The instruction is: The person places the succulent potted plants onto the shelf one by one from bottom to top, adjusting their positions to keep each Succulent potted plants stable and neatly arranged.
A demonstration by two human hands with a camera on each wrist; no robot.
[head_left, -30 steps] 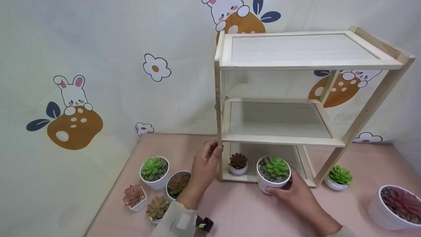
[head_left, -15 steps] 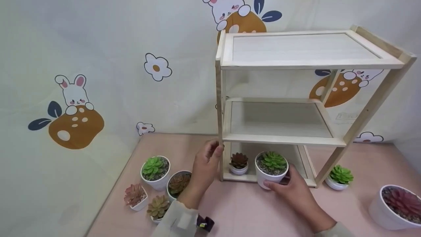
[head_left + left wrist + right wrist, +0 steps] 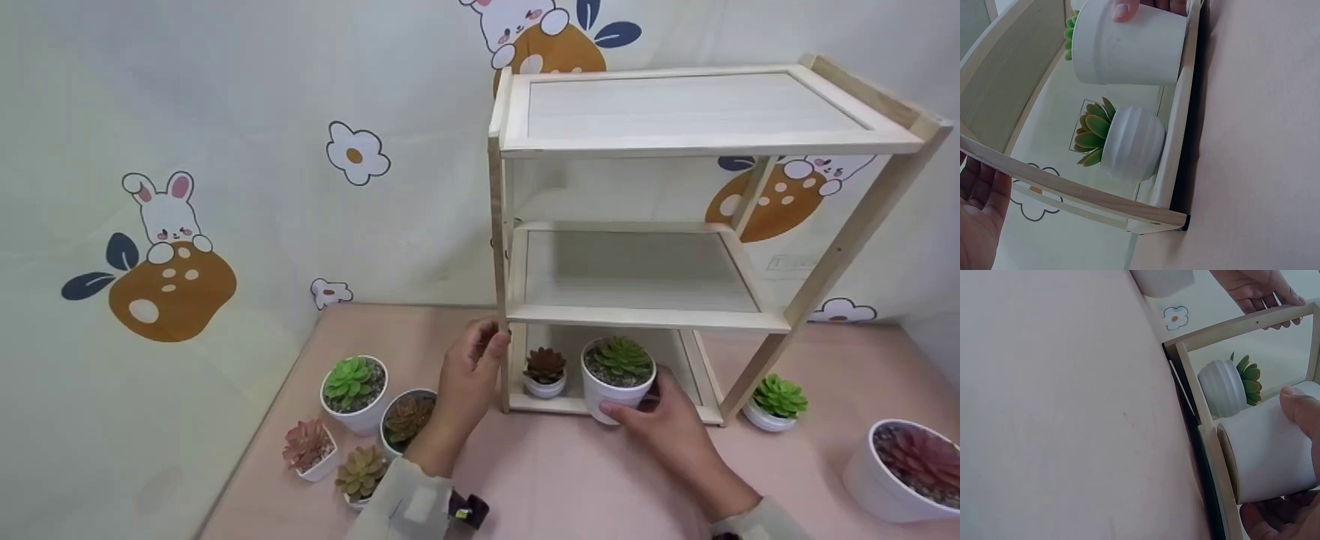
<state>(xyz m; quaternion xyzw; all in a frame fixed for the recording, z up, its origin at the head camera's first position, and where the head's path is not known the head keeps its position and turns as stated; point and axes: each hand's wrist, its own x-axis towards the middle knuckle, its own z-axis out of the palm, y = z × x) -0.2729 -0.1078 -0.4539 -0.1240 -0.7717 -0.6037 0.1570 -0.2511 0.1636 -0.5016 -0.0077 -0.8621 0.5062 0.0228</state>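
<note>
My right hand (image 3: 667, 435) grips a white pot with a green succulent (image 3: 619, 375), thumb on its near side and fingers behind. The pot stands near-upright at the front rail of the bottom tier of a wooden shelf rack (image 3: 645, 319). In the right wrist view, the base of the white pot (image 3: 1275, 444) is right at the rail. A small ribbed pot with a dark reddish succulent (image 3: 545, 373) sits to its left on that tier. My left hand (image 3: 469, 382) holds the rack's left front post, its fingers wrapped past the wood (image 3: 1067, 188).
Left on the pink table stand a green potted succulent (image 3: 354, 394), a brown one (image 3: 407, 421), a pink one (image 3: 309, 450) and a yellowish one (image 3: 361, 474). Right of the rack are a small green succulent (image 3: 777, 403) and a large red one (image 3: 907, 472).
My right hand has moved the green succulent's pot slightly forward and left, from before the rack to over its bottom front rail. The left hand has stayed on the post.
</note>
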